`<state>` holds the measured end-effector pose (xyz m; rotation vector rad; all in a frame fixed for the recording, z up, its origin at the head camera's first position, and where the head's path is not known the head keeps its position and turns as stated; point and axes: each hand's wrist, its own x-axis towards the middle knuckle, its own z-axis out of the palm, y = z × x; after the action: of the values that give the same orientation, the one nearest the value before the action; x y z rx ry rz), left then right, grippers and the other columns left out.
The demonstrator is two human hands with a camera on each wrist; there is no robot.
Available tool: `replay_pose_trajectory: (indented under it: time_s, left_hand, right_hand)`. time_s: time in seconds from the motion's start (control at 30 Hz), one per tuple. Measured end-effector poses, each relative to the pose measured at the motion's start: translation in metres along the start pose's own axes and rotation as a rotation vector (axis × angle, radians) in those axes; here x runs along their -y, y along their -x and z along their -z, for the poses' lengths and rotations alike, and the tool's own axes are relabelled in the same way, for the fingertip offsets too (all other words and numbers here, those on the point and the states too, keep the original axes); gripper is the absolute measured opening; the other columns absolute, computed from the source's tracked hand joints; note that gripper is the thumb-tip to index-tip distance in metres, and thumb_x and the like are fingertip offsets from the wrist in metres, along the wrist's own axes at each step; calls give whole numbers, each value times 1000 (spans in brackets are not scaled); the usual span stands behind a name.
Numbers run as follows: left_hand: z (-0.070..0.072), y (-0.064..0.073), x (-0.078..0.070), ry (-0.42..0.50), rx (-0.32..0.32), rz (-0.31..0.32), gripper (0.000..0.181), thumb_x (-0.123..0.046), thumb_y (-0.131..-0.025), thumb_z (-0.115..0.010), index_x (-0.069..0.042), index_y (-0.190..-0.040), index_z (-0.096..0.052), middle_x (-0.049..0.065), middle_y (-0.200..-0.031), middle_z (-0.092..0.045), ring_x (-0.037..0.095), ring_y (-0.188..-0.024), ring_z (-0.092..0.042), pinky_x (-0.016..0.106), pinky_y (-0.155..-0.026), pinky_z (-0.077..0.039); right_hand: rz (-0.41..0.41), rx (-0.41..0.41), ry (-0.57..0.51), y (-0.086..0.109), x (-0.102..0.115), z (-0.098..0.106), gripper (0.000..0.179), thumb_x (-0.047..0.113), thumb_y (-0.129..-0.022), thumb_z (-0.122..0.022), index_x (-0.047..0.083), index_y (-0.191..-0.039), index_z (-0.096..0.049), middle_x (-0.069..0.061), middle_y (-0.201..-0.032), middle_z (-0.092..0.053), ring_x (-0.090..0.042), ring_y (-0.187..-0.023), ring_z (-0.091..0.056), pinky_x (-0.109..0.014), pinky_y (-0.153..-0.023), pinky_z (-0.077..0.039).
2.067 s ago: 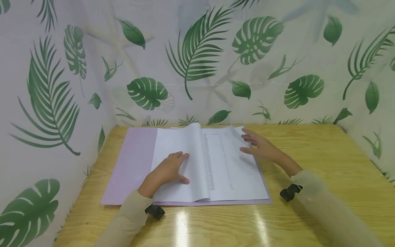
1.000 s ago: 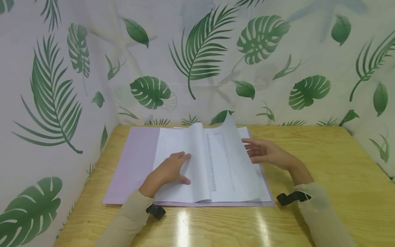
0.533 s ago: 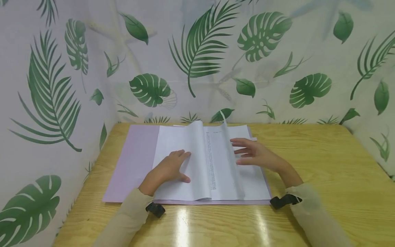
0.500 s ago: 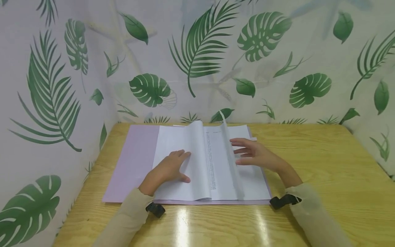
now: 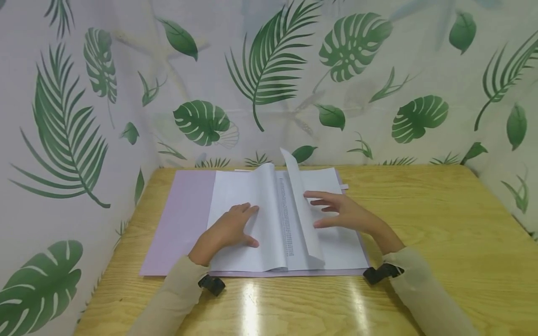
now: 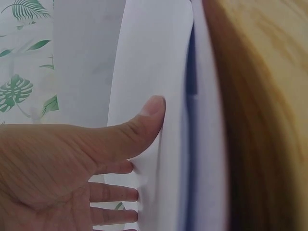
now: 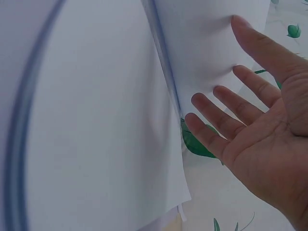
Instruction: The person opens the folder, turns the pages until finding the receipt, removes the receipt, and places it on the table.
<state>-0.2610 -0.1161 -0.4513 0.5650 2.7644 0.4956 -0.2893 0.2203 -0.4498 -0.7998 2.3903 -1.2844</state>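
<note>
A lilac folder (image 5: 182,219) lies spread on the table with white printed pages in it. My left hand (image 5: 227,228) rests on the left-hand pages (image 5: 224,186), fingers and thumb spread, beside their rounded fold. In the left wrist view the thumb (image 6: 139,122) presses the paper. One page (image 5: 300,210) stands raised and leans left, its free edge curling over a column of print. My right hand (image 5: 346,212) touches the back of that page with extended fingers. In the right wrist view its thumb and index fingertip meet the raised sheet (image 7: 207,43); nothing is pinched.
The wooden table (image 5: 428,224) extends right and in front of the folder. Behind and at the left hangs a white leaf-print cloth (image 5: 168,88). A small white tab (image 5: 344,186) sticks out at the folder's right edge. Black straps (image 5: 382,273) sit at both wrists.
The right-hand page has risen from lying flat and swung left, uncovering the sheet beneath. My right hand has moved left with it. The left hand has stayed in place.
</note>
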Motion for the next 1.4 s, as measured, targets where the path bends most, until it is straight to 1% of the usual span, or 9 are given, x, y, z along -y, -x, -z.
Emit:
replay_pose_trajectory:
  time_s: [0.13,0.23,0.37,0.43,0.73,0.9,1.13,1.23,1.4]
  left_hand:
    - [1,0,0,1,-2,-3,95,-37,-80,-86,-9,-157,-39,22,-164,-33,42,-152,-30,56,-123,-31]
    - [1,1,0,-4,-5,-8,95,-37,-80,-86,-8,-157,-39,23,-163,-33,42,-152,-31,56,-123,-31]
    - [1,1,0,4,3,-6,95,-36,-80,-86,-9,-157,-38,22,-164,-32,42,-152,-30,55,-123,-31]
    - [1,1,0,15,8,-4,95,-36,-80,-86,-9,-158,-38,21,-164,-32,41,-153,-29,55,-123,-31]
    - [7,3,4,11,-16,-19,95,-34,-79,-88,-8,-156,-40,22,-163,-34,42,-151,-31,57,-123,-31]
    - [10,4,3,22,-9,-23,95,-35,-79,-87,-8,-157,-39,22,-164,-33,43,-152,-30,57,-123,-30]
    - [15,7,0,23,-3,0,96,-36,-79,-87,-11,-158,-38,19,-165,-31,41,-153,-29,56,-124,-30]
    - [20,11,-4,27,-24,-18,95,-33,-81,-86,-11,-158,-37,20,-165,-31,41,-153,-30,54,-123,-31]
    - [24,15,-15,43,-111,-109,79,-27,-91,-78,-10,-157,-39,21,-164,-33,41,-150,-35,54,-122,-35]
  right_hand:
    - [25,20,5,-2,3,-4,83,27,-87,-82,22,-158,-39,-8,-165,-37,-39,-146,-43,-62,-116,-39]
    - [36,34,14,-2,6,-8,86,28,-86,-83,22,-159,-38,-6,-168,-31,-37,-153,-33,-63,-117,-37]
    - [23,58,36,-2,9,-13,89,30,-85,-84,23,-160,-36,-4,-171,-24,-32,-158,-20,-61,-119,-35]
    - [14,69,45,-2,10,-16,91,32,-84,-84,23,-160,-35,-4,-171,-21,-32,-158,-18,-60,-120,-35]
    - [20,65,56,-4,16,-27,94,31,-83,-85,21,-161,-33,-7,-172,-19,-35,-158,-16,-62,-121,-31]
    - [18,54,67,-4,17,-33,93,32,-83,-85,22,-160,-35,-6,-172,-18,-35,-158,-16,-63,-121,-30]
    - [39,33,77,-2,16,-36,90,31,-85,-84,19,-160,-36,-10,-171,-18,-39,-157,-17,-64,-120,-31]
    - [35,26,69,-3,17,-37,90,30,-84,-84,18,-160,-36,-10,-171,-19,-39,-157,-18,-64,-119,-32]
    - [38,21,63,-3,19,-39,89,28,-85,-84,17,-159,-36,-11,-171,-18,-39,-157,-18,-63,-119,-34]
